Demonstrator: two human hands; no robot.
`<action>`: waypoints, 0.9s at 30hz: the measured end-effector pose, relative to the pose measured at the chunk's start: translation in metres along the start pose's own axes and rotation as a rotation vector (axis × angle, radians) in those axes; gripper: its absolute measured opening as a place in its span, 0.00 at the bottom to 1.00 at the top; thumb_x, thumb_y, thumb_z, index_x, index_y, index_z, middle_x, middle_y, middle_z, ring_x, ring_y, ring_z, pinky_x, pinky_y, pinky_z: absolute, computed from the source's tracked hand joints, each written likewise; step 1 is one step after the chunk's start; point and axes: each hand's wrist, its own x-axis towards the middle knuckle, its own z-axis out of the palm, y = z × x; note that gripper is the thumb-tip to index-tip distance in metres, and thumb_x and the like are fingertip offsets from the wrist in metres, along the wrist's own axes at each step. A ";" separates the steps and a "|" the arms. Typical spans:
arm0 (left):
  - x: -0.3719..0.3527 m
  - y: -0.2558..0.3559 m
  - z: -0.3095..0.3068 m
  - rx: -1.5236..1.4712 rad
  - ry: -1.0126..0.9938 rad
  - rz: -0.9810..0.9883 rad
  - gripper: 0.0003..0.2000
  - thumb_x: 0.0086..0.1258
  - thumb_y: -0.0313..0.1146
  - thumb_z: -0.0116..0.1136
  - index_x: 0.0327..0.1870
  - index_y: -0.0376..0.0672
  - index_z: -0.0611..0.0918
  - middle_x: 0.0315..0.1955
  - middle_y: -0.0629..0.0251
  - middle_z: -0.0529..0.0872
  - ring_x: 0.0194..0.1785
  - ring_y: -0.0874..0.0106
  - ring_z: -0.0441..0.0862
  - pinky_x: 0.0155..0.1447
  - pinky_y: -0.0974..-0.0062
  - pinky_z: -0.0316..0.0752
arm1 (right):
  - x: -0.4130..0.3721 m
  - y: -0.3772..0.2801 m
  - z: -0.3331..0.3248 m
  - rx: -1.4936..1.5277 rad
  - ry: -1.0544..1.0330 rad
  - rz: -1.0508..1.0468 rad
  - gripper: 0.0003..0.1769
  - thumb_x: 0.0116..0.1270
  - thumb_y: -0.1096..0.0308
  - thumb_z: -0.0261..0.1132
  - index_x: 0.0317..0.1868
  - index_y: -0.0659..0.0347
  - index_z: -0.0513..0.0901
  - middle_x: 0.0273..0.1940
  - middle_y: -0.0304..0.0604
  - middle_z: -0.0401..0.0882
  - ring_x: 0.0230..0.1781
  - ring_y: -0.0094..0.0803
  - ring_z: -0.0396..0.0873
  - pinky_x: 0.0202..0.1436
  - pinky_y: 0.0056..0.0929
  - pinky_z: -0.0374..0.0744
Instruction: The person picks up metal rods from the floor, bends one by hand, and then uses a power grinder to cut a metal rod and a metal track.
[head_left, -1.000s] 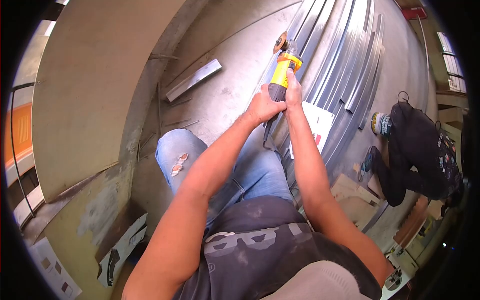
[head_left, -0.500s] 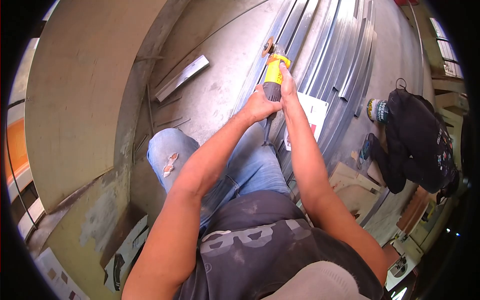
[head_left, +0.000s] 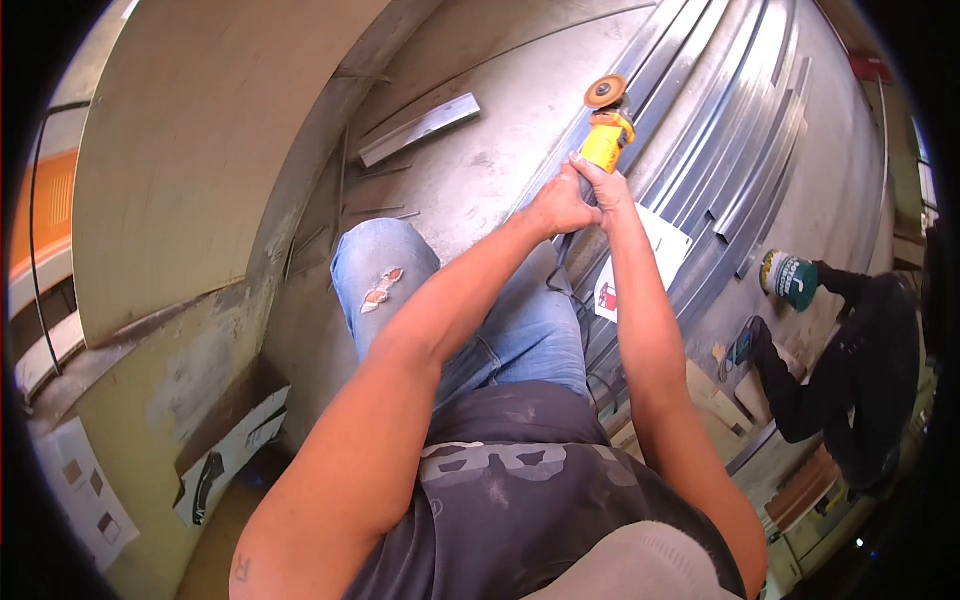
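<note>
A yellow angle grinder (head_left: pixel 604 143) is held out in front of me, its worn brown disc (head_left: pixel 605 92) at the far end with its flat face turned partly towards me. My left hand (head_left: pixel 562 204) is closed around the dark rear body. Against it, my right hand (head_left: pixel 606 190) grips the same body from the other side, thumb along the top. Much of the grinder's handle is hidden by the hands. Its dark cord (head_left: pixel 560 262) hangs down by my knee. Beneath and beyond the grinder lie long metal channels (head_left: pixel 690 110). The disc appears above them; contact cannot be made out.
A printed sheet (head_left: pixel 655 250) lies on the channels beside my right forearm. A short metal channel piece (head_left: pixel 420 130) rests on the concrete floor. To the right are a green paint can (head_left: pixel 790 280) and a person in black clothing (head_left: pixel 870 370). A large board (head_left: pixel 200 150) stands left.
Both hands have turned the grinder, so the disc's flat face shows more now. The right hand has slid back from the yellow part. The whole view has shifted.
</note>
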 end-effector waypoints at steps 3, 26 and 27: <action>0.027 -0.004 -0.024 0.358 -0.422 0.212 0.48 0.44 0.54 0.72 0.58 0.20 0.68 0.47 0.43 0.83 0.50 0.55 0.82 0.55 0.63 0.77 | 0.028 -0.007 -0.021 0.092 -0.109 0.100 0.19 0.48 0.74 0.73 0.41 0.63 0.78 0.33 0.40 0.80 0.30 0.29 0.80 0.35 0.29 0.79; 0.126 -0.290 -0.242 0.716 0.293 -0.156 0.14 0.65 0.30 0.55 0.51 0.40 0.80 0.58 0.48 0.76 0.62 0.53 0.73 0.64 0.58 0.70 | 0.038 0.028 -0.044 -0.307 0.261 0.000 0.20 0.51 0.66 0.72 0.44 0.61 0.77 0.33 0.37 0.77 0.29 0.26 0.77 0.35 0.24 0.75; 0.129 -0.289 -0.240 0.735 0.319 -0.171 0.13 0.66 0.29 0.51 0.50 0.39 0.80 0.57 0.47 0.77 0.62 0.52 0.73 0.64 0.58 0.70 | 0.037 0.030 -0.046 -0.305 0.259 0.000 0.20 0.51 0.66 0.72 0.44 0.61 0.77 0.33 0.37 0.77 0.29 0.26 0.77 0.34 0.23 0.75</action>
